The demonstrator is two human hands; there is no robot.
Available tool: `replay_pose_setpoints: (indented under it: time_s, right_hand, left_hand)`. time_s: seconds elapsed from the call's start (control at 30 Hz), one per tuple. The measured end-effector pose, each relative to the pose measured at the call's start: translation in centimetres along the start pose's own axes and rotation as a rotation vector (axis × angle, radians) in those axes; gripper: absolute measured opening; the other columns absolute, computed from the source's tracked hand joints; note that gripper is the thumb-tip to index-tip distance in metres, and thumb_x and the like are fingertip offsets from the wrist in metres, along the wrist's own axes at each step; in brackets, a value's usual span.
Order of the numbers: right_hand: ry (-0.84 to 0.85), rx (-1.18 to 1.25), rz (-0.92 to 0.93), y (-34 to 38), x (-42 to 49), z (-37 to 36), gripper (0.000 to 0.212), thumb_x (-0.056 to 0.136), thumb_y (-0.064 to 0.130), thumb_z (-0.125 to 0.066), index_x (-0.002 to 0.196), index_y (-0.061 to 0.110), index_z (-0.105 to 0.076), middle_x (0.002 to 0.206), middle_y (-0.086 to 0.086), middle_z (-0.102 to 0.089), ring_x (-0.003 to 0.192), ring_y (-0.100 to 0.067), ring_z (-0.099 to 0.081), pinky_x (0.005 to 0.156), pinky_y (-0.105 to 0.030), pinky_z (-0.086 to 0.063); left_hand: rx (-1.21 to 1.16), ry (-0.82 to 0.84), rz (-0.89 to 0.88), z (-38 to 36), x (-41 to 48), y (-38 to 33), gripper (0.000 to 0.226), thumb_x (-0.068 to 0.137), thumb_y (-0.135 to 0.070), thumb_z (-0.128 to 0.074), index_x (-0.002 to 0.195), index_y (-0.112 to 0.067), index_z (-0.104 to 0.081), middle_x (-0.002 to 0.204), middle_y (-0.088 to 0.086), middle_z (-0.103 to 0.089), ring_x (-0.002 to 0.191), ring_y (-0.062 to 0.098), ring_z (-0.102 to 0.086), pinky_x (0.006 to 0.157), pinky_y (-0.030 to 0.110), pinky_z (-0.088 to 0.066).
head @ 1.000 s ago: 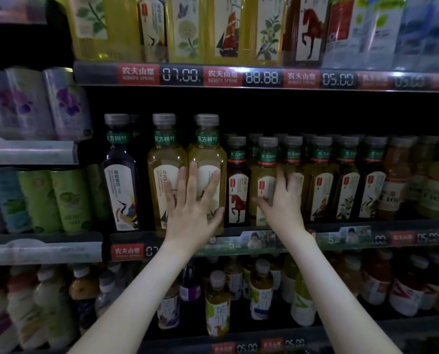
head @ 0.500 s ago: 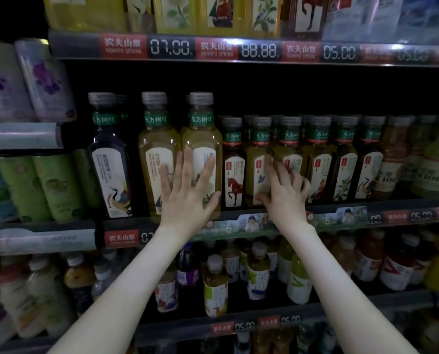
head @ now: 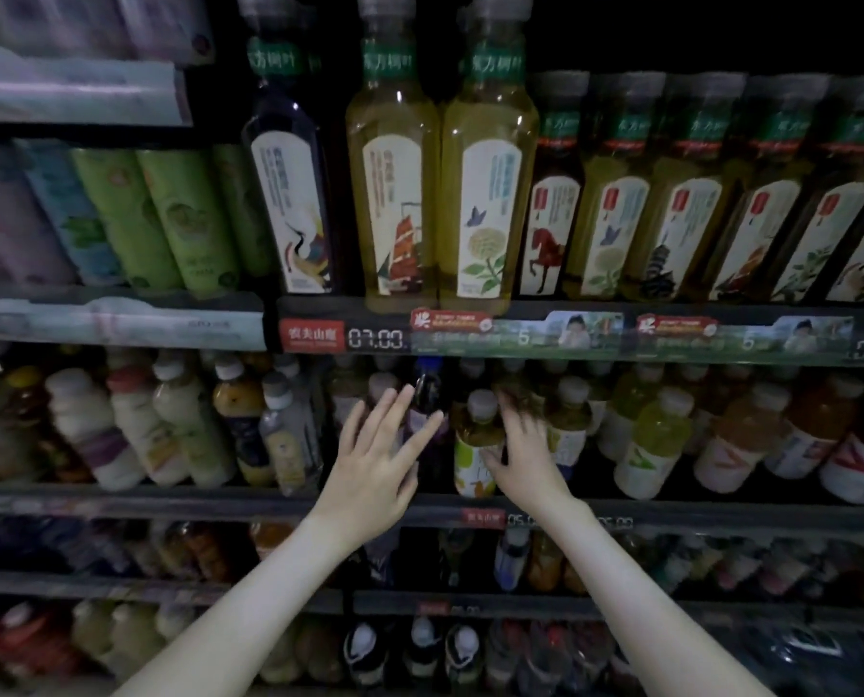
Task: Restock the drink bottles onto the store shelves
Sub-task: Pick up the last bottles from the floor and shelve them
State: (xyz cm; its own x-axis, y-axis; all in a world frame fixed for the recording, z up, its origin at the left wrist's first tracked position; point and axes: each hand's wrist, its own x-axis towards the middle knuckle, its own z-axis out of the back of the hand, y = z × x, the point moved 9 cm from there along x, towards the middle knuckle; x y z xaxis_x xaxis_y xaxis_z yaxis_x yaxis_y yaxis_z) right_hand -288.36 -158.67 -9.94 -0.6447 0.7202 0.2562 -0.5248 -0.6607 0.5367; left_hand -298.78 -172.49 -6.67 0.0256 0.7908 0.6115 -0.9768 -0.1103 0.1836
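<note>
Small amber bottle [head: 472, 435], white-capped, clear plastic with a pale label, upright near the front of the middle shelf [head: 219, 505] among rows of like bottles. Right hand [head: 528, 465] just beside it on the right, thumb against the label, fingers blurred and reaching up past the cap; grip or mere touch, cannot tell. Left hand [head: 377, 470] released, fingers straight and splayed, palm toward the shelf, fingertips over a dark purple bottle [head: 426, 394] just left of the amber one. Both forearms bare, stretched up from below. Above, a glossy price strip [head: 520, 337] and tall bottles [head: 395, 193], square-shouldered, yellow tea, grey caps.
</note>
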Motion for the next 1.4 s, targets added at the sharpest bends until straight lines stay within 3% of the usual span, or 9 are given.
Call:
replay_pose_setpoints:
  time_s: [0.23,0.4,0.57,0.8,0.93,1.03,1.13,1.27,1.4]
  right_hand:
    - [-0.004,-0.075,0.125,5.1,3.4,-2.2,0.089,0.087,0.040,-0.062,0.153,0.022,-0.004,0.156,-0.004,-0.024,0.142,-0.028,-0.022,0.115,-0.049,-0.020]
    - [0.015,-0.100,-0.188,5.8,5.1,-3.7,0.088,0.085,0.048,-0.061,0.151,0.019,-0.010,0.152,-0.013,-0.019,0.141,-0.033,-0.016,0.115,-0.051,-0.005]
    - [0.018,0.043,-0.018,6.7,4.1,-4.3,0.074,0.082,0.034,-0.069,0.143,0.017,-0.031,0.140,-0.011,-0.042,0.130,-0.031,-0.040,0.107,-0.046,-0.033]
    - [0.037,0.397,0.275,9.4,-2.4,-1.7,0.059,0.080,0.018,-0.075,0.130,0.022,-0.045,0.128,0.009,-0.054,0.123,-0.006,-0.051,0.102,-0.026,-0.042]
    - [0.026,0.570,0.310,10.5,-5.2,1.7,0.071,0.075,0.013,-0.080,0.123,0.051,-0.044,0.122,0.023,-0.057,0.119,0.000,-0.053,0.097,-0.022,-0.045]
    - [0.054,0.666,0.226,8.8,-5.9,2.4,0.078,0.070,0.017,-0.085,0.120,0.060,-0.043,0.122,0.030,-0.056,0.118,0.005,-0.053,0.097,-0.016,-0.043]
    - [0.163,0.766,0.071,5.7,-6.9,1.9,0.081,0.072,0.009,-0.082,0.129,0.044,-0.037,0.125,0.025,-0.054,0.116,0.010,-0.051,0.096,-0.008,-0.039]
    - [0.314,0.815,-0.097,2.5,-10.5,2.3,0.059,0.074,-0.002,-0.077,0.119,0.027,-0.051,0.113,0.011,-0.063,0.099,0.005,-0.062,0.085,-0.011,-0.047]
    - [0.087,0.897,-0.293,-1.9,-15.0,6.6,0.033,0.078,0.000,-0.073,0.100,0.020,-0.062,0.089,0.010,-0.072,0.079,0.006,-0.065,0.069,-0.011,-0.048]
  left_hand:
    - [-0.087,0.222,0.178,-2.0,-1.8,3.0,0.069,0.082,-0.021,-0.063,0.146,-0.018,-0.037,0.149,0.018,-0.035,0.140,0.032,-0.026,0.114,0.048,-0.013]
    - [-0.162,0.277,0.219,-2.9,-2.3,3.2,0.071,0.081,-0.020,-0.063,0.146,-0.012,-0.036,0.147,0.012,-0.041,0.139,0.025,-0.024,0.114,0.040,-0.003]
    - [-0.280,0.296,0.292,-3.8,-3.1,3.2,0.070,0.093,-0.027,-0.050,0.152,-0.012,-0.016,0.158,0.006,-0.020,0.147,0.019,-0.011,0.116,0.029,0.009]
    - [-0.665,0.246,0.475,-4.1,-4.2,3.9,0.073,0.084,-0.021,-0.068,0.147,-0.021,-0.030,0.150,-0.006,-0.033,0.141,0.009,-0.025,0.118,0.032,-0.020]
    - [-0.982,0.183,0.547,-2.0,-3.3,1.2,0.068,0.077,-0.022,-0.075,0.134,-0.038,-0.042,0.130,-0.027,-0.048,0.123,-0.013,-0.041,0.102,0.011,-0.034]
    - [-0.978,0.275,0.735,-2.0,-5.4,-0.2,0.064,0.074,-0.023,-0.079,0.116,-0.053,-0.042,0.103,-0.033,-0.057,0.096,-0.025,-0.050,0.079,0.001,-0.039]
    - [-0.923,0.328,0.812,-1.8,-7.5,-2.4,0.058,0.065,-0.029,-0.084,0.109,-0.046,-0.051,0.095,-0.022,-0.066,0.094,-0.010,-0.060,0.075,0.004,-0.041]
    - [-0.943,0.476,0.713,-1.4,-6.0,-7.1,0.059,0.061,-0.041,-0.084,0.114,-0.035,-0.059,0.102,-0.011,-0.070,0.099,0.001,-0.062,0.076,0.010,-0.044]
    - [-0.971,0.625,0.464,0.1,-0.9,-13.0,0.057,0.062,-0.037,-0.087,0.113,-0.027,-0.063,0.102,-0.009,-0.070,0.097,0.001,-0.062,0.077,0.013,-0.045]
